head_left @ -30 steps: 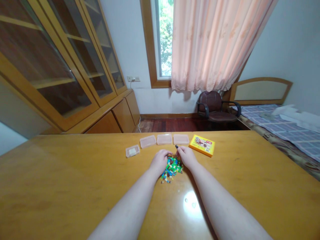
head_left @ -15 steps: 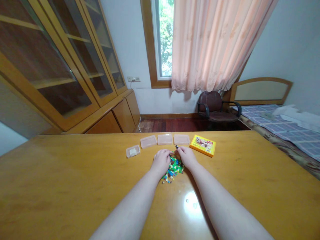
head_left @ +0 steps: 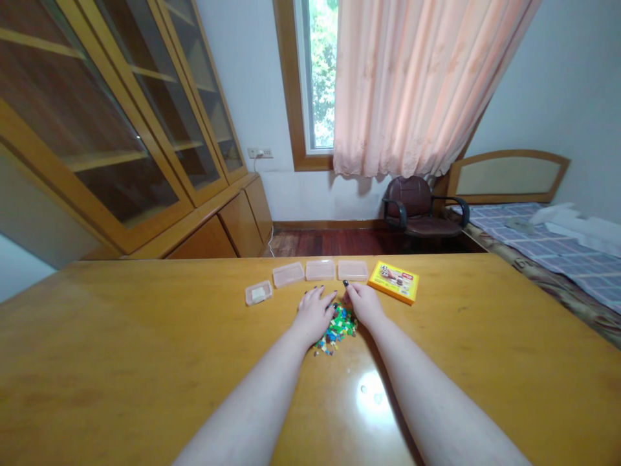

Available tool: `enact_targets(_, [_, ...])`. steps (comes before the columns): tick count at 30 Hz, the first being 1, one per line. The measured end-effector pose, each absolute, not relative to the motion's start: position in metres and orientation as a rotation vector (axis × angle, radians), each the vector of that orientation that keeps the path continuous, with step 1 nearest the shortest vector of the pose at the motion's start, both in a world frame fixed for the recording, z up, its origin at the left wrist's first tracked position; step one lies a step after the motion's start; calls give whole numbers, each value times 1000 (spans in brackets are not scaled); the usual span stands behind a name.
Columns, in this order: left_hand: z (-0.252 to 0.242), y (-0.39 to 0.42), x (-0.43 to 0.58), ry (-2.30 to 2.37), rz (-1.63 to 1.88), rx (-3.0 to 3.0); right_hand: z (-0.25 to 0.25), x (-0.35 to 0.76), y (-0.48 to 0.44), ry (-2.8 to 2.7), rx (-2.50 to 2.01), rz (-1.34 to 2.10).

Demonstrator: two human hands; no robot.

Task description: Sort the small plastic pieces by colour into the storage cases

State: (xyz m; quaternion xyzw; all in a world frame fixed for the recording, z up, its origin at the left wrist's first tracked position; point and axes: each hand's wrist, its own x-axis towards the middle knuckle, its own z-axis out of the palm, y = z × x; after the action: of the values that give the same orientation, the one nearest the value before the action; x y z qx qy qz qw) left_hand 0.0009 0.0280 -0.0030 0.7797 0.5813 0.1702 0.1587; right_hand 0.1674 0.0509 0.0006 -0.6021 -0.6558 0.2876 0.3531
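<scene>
Golden wooden tabletop under us — our left hand lies open, our right hand unclear, beside tiny, light plastic bricks, best pinched by their edges.

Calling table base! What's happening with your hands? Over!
Left hand and right hand either side of small colored bricks. Plastic boxes in a row beyond.

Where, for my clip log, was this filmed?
Probably a home bedroom or study: a bed with a blue checked cover, a tall glass-fronted wooden cabinet, a dark brown padded armchair.
</scene>
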Motion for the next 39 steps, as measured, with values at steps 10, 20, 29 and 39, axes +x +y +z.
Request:
enact_targets(10, [-4, 33, -1, 1694, 659, 2113, 3, 166, 48, -1762, -1534, 798])
enact_targets(20, [-4, 33, -2, 1694, 663, 2137, 4, 167, 48, -1757, -1495, 821])
enact_targets(29, [-4, 36, -4, 1742, 676, 2085, 7, 164, 46, -1784, -1405, 839])
enact_targets(39, [-2, 34, -2, 1694, 701, 2168, 5, 164, 47, -2018, -1429, 604])
